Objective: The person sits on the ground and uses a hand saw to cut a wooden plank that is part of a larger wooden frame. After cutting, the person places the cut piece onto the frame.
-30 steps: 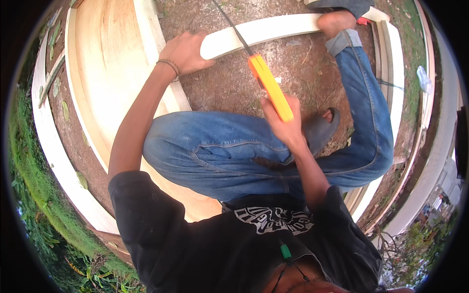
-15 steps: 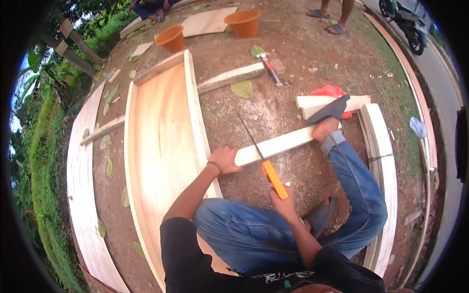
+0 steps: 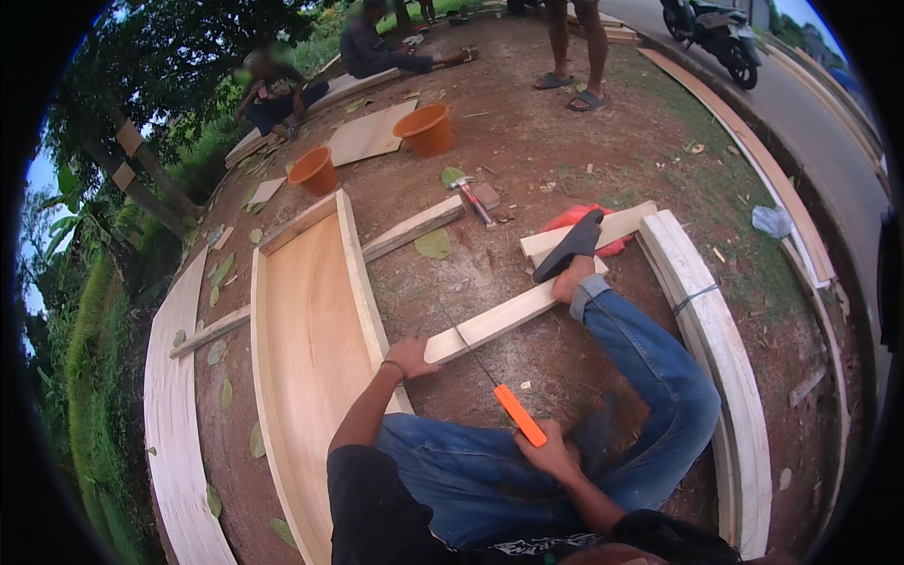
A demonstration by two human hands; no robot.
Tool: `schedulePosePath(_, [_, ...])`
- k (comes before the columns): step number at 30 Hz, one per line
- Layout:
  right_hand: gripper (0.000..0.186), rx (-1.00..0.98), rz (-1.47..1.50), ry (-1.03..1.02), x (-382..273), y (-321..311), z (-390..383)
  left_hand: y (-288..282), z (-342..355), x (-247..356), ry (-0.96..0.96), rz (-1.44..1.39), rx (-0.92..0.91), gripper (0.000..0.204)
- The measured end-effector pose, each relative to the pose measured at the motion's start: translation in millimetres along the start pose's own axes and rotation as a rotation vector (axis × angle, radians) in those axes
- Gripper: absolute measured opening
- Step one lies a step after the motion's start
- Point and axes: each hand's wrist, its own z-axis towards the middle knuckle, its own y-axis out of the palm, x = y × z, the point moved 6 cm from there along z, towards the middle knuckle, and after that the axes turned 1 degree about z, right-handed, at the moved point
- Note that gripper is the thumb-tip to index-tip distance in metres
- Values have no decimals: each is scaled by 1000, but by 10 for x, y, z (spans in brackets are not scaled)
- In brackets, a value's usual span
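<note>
A pale, smooth wooden plank (image 3: 508, 322) with a rounded near end lies slantwise above the ground, and the thin, dark blade of a handsaw with an orange handle (image 3: 520, 414) crosses it near that end. Compared with half a second ago, the handle sits farther from the plank, drawn back toward the body. The right hand (image 3: 551, 450) has its grip closed round the handle; the left hand (image 3: 412, 358) has its grip wrapped on the plank's rounded end. A sandalled foot (image 3: 572, 280) presses on the far part. Left of the plank stands a long, shallow, light-grained wooden box (image 3: 306, 330); right, bundled, squared whitish beams (image 3: 702, 292). Beyond, on reddish, gritty soil (image 3: 527, 141), lie a hammer (image 3: 476, 201) and two round orange buckets (image 3: 424, 130). The view now reaches farther, showing two seated people (image 3: 372, 45).
</note>
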Motion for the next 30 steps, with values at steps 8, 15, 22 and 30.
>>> schedulePosePath(8, [28, 88, -42, -191, 69, -19, 66, 124, 75, -85, -28, -12, 64, 77])
schedulePosePath(15, [27, 63, 55, -126, 159, 105, -4, 84, 90, -15, 39, -32, 96, 78])
schedulePosePath(22, [26, 106, -28, -187, 88, 112, -30, 194, 63, -171, 123, -211, 146, 58])
schedulePosePath(30, [27, -42, 109, -144, -144, -26, -148, 41, 372, 40, 60, -308, -136, 78])
